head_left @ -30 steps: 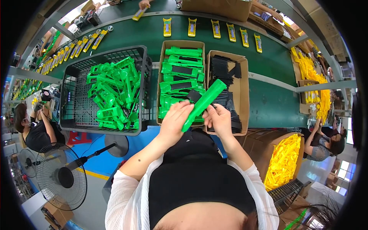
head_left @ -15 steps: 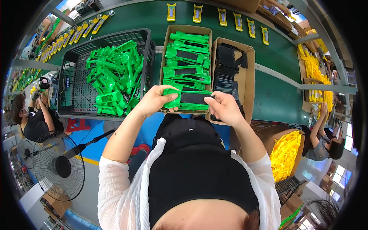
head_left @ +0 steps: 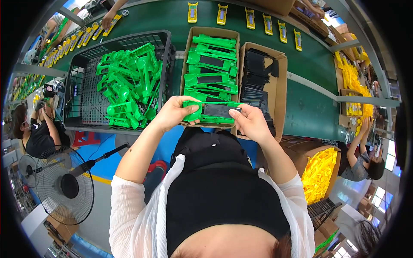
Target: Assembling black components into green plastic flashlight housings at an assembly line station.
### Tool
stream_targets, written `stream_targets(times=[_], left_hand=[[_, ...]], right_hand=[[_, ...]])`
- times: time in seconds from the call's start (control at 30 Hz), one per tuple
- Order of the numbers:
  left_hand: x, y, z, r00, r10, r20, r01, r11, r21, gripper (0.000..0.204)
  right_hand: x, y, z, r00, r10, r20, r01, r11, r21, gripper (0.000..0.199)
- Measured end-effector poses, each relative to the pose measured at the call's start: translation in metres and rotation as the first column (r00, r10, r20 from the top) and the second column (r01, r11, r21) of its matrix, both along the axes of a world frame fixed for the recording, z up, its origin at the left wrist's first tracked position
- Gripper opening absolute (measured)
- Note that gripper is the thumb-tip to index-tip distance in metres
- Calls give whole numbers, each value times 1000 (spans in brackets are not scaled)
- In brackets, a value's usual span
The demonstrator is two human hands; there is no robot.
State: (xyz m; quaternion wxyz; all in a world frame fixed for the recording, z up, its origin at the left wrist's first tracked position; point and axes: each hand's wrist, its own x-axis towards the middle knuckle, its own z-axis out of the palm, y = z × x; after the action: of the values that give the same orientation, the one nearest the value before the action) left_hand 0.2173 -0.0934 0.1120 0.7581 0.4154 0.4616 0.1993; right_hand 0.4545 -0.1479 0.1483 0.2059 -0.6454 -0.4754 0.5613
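Note:
A green plastic piece with a black insert (head_left: 215, 111) lies level between my two hands, over the near end of a cardboard box (head_left: 188, 56) stacked with like green pieces. My left hand (head_left: 174, 112) grips its left end. My right hand (head_left: 249, 122) grips its right end, thumb on the black insert. To the right stands a second cardboard box (head_left: 282, 81) with black strips (head_left: 257, 77). To the left, a black wire basket (head_left: 75, 99) is heaped with bare green parts (head_left: 129, 84).
A green conveyor belt (head_left: 309, 64) behind the boxes carries yellow carded items (head_left: 221, 13). A floor fan (head_left: 64, 185) stands lower left beside a seated person (head_left: 36, 133). Another person (head_left: 359, 159) works at right by a box of yellow parts (head_left: 320, 172).
The green piece went from tilted upright in front of me to lying level at the near end of the box of green pieces. Both hands moved forward with it.

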Motion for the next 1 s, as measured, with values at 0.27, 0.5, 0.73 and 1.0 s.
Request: stream_targets(times=[0.27, 0.5, 0.73, 1.0], left_hand=[[8, -2, -3, 999, 41, 26, -42, 999, 25, 17], [5, -5, -5, 999, -4, 34, 3, 999, 41, 17], [41, -8, 26, 459, -60, -887, 831, 381, 404, 32], [64, -1, 28, 340, -116, -933, 843, 477, 248, 44]], right_hand=[[-7, 5, -32, 965, 32, 262, -68, 989, 131, 30], [12, 5, -28, 931, -108, 348, 2, 956, 292, 42], [3, -2, -40, 945, -41, 325, -61, 952, 298, 31], [5, -5, -48, 951, -67, 301, -60, 917, 395, 37]])
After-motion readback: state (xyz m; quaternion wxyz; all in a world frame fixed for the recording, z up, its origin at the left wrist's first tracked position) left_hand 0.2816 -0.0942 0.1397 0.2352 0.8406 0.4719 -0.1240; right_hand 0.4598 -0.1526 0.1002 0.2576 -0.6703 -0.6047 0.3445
